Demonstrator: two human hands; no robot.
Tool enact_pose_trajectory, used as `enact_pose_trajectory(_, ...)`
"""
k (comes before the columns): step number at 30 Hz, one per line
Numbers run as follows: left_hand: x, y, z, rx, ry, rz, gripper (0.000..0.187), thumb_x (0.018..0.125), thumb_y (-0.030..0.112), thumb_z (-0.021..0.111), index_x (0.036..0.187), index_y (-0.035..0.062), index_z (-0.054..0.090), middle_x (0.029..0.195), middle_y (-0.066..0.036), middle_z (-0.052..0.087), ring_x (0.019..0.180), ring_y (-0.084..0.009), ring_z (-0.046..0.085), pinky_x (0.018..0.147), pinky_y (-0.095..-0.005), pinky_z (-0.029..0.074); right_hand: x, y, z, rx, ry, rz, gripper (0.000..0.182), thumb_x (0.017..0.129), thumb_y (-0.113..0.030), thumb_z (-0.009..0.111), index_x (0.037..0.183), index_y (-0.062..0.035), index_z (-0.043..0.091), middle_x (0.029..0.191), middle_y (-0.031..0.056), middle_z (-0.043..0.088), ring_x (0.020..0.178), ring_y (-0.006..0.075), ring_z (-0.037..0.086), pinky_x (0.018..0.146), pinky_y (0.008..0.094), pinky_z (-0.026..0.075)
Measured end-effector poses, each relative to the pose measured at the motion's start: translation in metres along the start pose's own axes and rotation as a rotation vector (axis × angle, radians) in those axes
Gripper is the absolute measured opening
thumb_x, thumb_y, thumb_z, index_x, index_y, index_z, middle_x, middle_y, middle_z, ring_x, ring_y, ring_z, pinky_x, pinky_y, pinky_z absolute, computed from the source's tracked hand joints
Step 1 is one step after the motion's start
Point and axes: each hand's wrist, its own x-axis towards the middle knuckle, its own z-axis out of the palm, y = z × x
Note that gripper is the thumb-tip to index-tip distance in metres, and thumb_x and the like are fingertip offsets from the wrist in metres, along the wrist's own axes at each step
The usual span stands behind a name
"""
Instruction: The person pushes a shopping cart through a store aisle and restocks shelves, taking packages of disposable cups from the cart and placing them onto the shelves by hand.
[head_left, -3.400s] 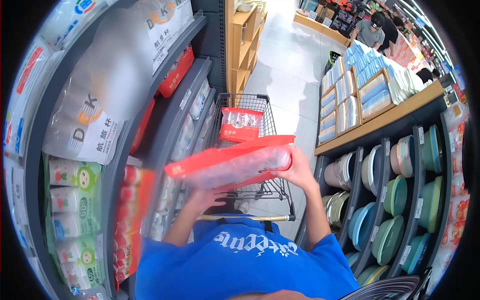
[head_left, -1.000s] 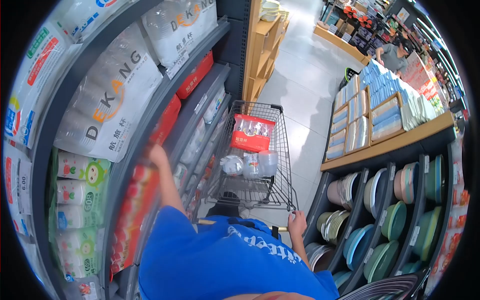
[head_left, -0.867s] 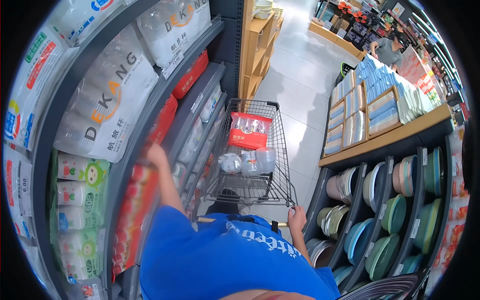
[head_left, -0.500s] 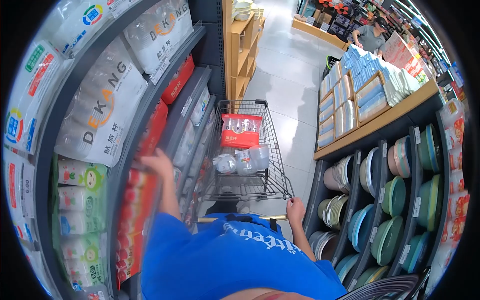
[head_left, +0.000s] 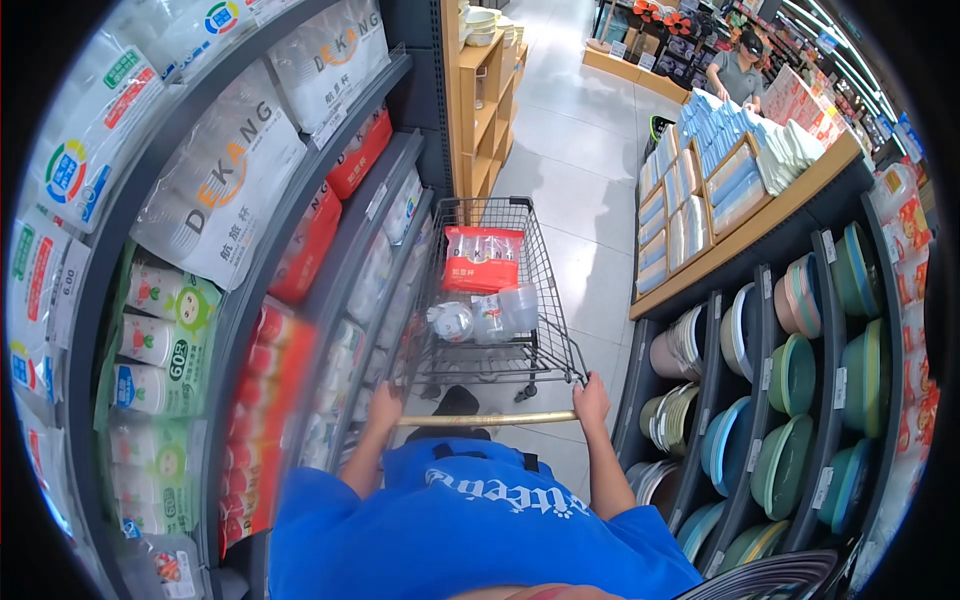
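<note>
A wire shopping cart [head_left: 548,290] stands in front of me, with a yellowish handle bar [head_left: 490,419] on my side. My left hand [head_left: 386,406] is closed around the left end of the bar. At its other end, my right hand [head_left: 591,400] is wrapped round the grip beside the cart's corner. Inside the cart lies a red DEKANG pack of cups [head_left: 482,262]. Nearer me in the basket are a clear-wrapped round pack [head_left: 452,321] and a stack of clear plastic cups [head_left: 516,310].
Shelves on the left carry white DEKANG cup bags [head_left: 225,185], red packs [head_left: 308,245] and green packs of paper cups [head_left: 165,340]. Plastic basins [head_left: 782,465] fill the right racks, below a stand of folded towels [head_left: 735,180]. Another person [head_left: 737,75] stands beyond it. The tiled aisle [head_left: 570,150] runs ahead.
My left hand has come down from the left shelf, beside the red packs, to the cart handle. My right hand stays on its end of the handle.
</note>
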Motion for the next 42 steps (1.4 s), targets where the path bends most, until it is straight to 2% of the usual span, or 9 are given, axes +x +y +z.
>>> enact_pose_trajectory(5, 0.043, -0.094, 0.052, -0.388, 0.005, -0.072, 0.02, 0.083, 0.012, 0.06, 0.099, 0.002, 0.062, 0.097, -0.025, 0.067, 0.09, -0.0439, 0.062, 0.078, -0.0473, 0.047, -0.019, -0.001, 0.001, -0.011, 0.016, -0.022, 0.047, 0.084, -0.026, 0.067, 0.126, -0.0088, 0.052, 0.11, 0.0146, 0.064, 0.097, 0.0362, 0.065, 0.082, 0.0493, 0.051)
enact_pose_trajectory(8, 0.018, -0.055, 0.01, -0.156, -0.016, -0.058, 0.011, 0.08, 0.009, 0.06, 0.086, 0.0014, 0.064, 0.085, -0.021, 0.068, 0.08, -0.0391, 0.065, 0.071, -0.0435, 0.048, -0.041, -0.003, 0.0, -0.026, 0.024, -0.022, 0.044, 0.083, -0.025, 0.069, 0.122, -0.009, 0.056, 0.109, 0.0141, 0.063, 0.097, 0.0354, 0.065, 0.082, 0.0474, 0.052)
enact_pose_trajectory(11, -0.001, -0.047, -0.014, -0.358, -0.067, -0.091, 0.006, 0.078, 0.006, 0.06, 0.078, 0.0016, 0.064, 0.073, -0.017, 0.067, 0.072, -0.0316, 0.066, 0.065, -0.0403, 0.048, -0.06, 0.004, 0.012, 0.063, 0.054, -0.031, 0.034, 0.082, -0.023, 0.069, 0.112, -0.0079, 0.062, 0.106, 0.0143, 0.063, 0.094, 0.0342, 0.065, 0.081, 0.0445, 0.052)
enact_pose_trajectory(18, -0.018, -0.092, -0.027, -0.711, -0.075, -0.185, 0.015, 0.082, 0.011, 0.057, 0.082, -0.0024, 0.065, 0.077, -0.016, 0.068, 0.073, -0.0248, 0.067, 0.068, -0.0375, 0.048, -0.123, 0.022, 0.049, 0.506, 0.239, -0.074, 0.015, 0.081, -0.011, 0.065, 0.093, -0.0026, 0.07, 0.093, 0.0141, 0.065, 0.087, 0.0293, 0.064, 0.079, 0.0391, 0.051)
enact_pose_trajectory(25, -0.035, -0.149, -0.024, -0.505, -0.023, -0.091, 0.032, 0.085, 0.021, 0.056, 0.093, -0.0084, 0.067, 0.083, -0.017, 0.071, 0.083, -0.0303, 0.068, 0.074, -0.042, 0.049, -0.19, 0.029, 0.068, 0.516, 0.264, -0.002, 0.013, 0.08, -0.005, 0.064, 0.092, -0.0023, 0.071, 0.092, 0.0142, 0.067, 0.087, 0.0285, 0.066, 0.08, 0.0365, 0.051)
enact_pose_trajectory(30, -0.084, -0.157, -0.043, -0.543, -0.102, -0.205, 0.057, 0.084, 0.022, 0.064, 0.129, -0.0109, 0.052, 0.078, -0.015, 0.07, 0.07, -0.0216, 0.067, 0.064, -0.035, 0.051, -0.245, 0.047, 0.077, 0.483, 0.279, 0.037, 0.014, 0.081, -0.002, 0.062, 0.091, -0.0025, 0.072, 0.092, 0.0144, 0.069, 0.086, 0.0255, 0.067, 0.077, 0.0352, 0.051)
enact_pose_trajectory(36, -0.119, -0.232, -0.013, -0.64, -0.04, -0.148, 0.033, 0.081, 0.023, 0.064, 0.094, -0.0072, 0.066, 0.072, -0.015, 0.067, 0.062, -0.0231, 0.064, 0.059, -0.0384, 0.048, -0.32, 0.054, 0.069, 0.327, 0.233, 0.032, 0.022, 0.079, -0.002, 0.062, 0.099, -0.0042, 0.072, 0.098, 0.0154, 0.066, 0.1, 0.0344, 0.064, 0.089, 0.0397, 0.05)
enact_pose_trajectory(40, -0.182, -0.232, -0.041, -0.356, 0.073, -0.012, 0.029, 0.079, 0.026, 0.064, 0.076, -0.0026, 0.065, 0.064, -0.013, 0.064, 0.059, -0.0245, 0.062, 0.058, -0.0409, 0.045, -0.371, 0.056, 0.082, 0.21, 0.649, 0.101, 0.037, 0.078, -0.002, 0.062, 0.114, 0.0048, 0.062, 0.094, 0.0183, 0.065, 0.1, 0.0448, 0.061, 0.093, 0.0457, 0.048)
enact_pose_trajectory(42, -0.206, -0.245, -0.039, -0.46, 0.05, -0.108, 0.028, 0.079, 0.025, 0.064, 0.075, -0.0025, 0.064, 0.064, -0.013, 0.064, 0.06, -0.0246, 0.063, 0.058, -0.0407, 0.046, -0.387, 0.075, 0.079, 0.196, 0.326, 0.166, 0.033, 0.078, -0.002, 0.062, 0.11, 0.0055, 0.062, 0.087, 0.0162, 0.065, 0.091, 0.0412, 0.065, 0.085, 0.0449, 0.052)
